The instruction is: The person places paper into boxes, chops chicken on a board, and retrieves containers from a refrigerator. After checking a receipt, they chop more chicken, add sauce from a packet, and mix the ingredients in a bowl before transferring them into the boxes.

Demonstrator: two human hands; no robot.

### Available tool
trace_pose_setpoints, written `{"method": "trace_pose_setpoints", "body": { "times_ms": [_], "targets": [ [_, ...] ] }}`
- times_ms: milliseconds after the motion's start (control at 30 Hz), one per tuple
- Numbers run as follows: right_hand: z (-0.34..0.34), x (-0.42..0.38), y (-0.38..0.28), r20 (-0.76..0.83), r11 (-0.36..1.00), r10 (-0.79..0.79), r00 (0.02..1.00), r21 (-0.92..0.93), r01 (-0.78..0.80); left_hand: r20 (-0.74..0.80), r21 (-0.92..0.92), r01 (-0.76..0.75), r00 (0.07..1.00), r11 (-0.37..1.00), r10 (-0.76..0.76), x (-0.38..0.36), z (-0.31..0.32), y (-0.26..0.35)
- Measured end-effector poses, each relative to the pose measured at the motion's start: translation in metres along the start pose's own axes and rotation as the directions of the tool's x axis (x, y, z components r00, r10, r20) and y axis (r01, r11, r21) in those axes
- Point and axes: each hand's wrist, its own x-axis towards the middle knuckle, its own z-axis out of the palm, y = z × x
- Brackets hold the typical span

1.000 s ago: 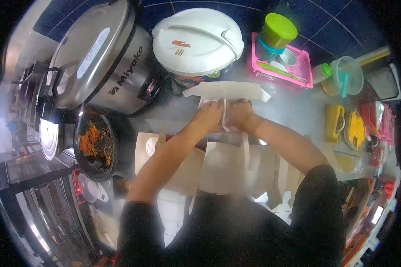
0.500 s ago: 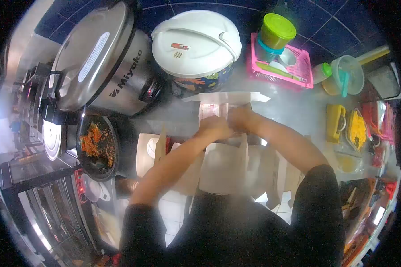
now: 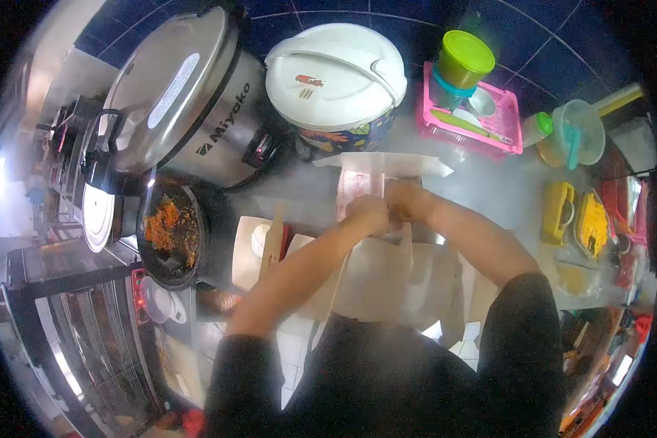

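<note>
An open cardboard food box point(image 3: 350, 182), pale inside with a pinkish surface, lies on the steel counter with its white far flap point(image 3: 387, 163) spread out. Over its near part, my left hand point(image 3: 369, 213) is closed, its knuckles up. Close beside it on the right, my right hand point(image 3: 407, 201) is also closed, with its fingers curled down into the box. Whatever the fingertips grip is hidden under both hands. Nearer my body, a large cardboard flap point(image 3: 376, 274) folds down below my hands. More open cartons point(image 3: 252, 248) stand at the left, partly behind my left forearm.
Behind stand a large Miyako rice cooker point(image 3: 212, 139) and a white-lidded container point(image 3: 336, 73). A black pan point(image 3: 199, 248) of orange-brown food sits left. At right are a pink basket point(image 3: 507, 120), a yellow holder point(image 3: 557, 212) and a tray of yellow strips point(image 3: 593, 226). Steam blurs the counter.
The view has shifted, so the scene sits slightly further right. My left hand has drawn a little toward me, showing more of the box's pinkish inside. Both hands remain closed at the box.
</note>
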Motion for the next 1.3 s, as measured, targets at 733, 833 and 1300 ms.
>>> {"method": "trace_pose_setpoints", "body": {
  "times_ms": [733,833,1300],
  "targets": [
    [-0.135,-0.005,-0.063,0.061,0.962,0.121,0.991,-0.253,-0.102,-0.237,-0.882,0.06,0.801,0.468,-0.55,-0.403,0.167,-0.125],
    [-0.19,-0.036,-0.195,-0.09,0.946,0.116,0.989,0.315,-0.083,-0.186,-0.919,0.035,0.842,0.394,-0.507,-0.442,0.256,-0.144],
    [0.12,-0.013,-0.721,-0.374,0.57,-0.747,0.55,0.066,0.819,-0.487,-0.049,-0.848,0.481,-0.527,-0.729,-0.617,0.356,-0.288]
  ]
}}
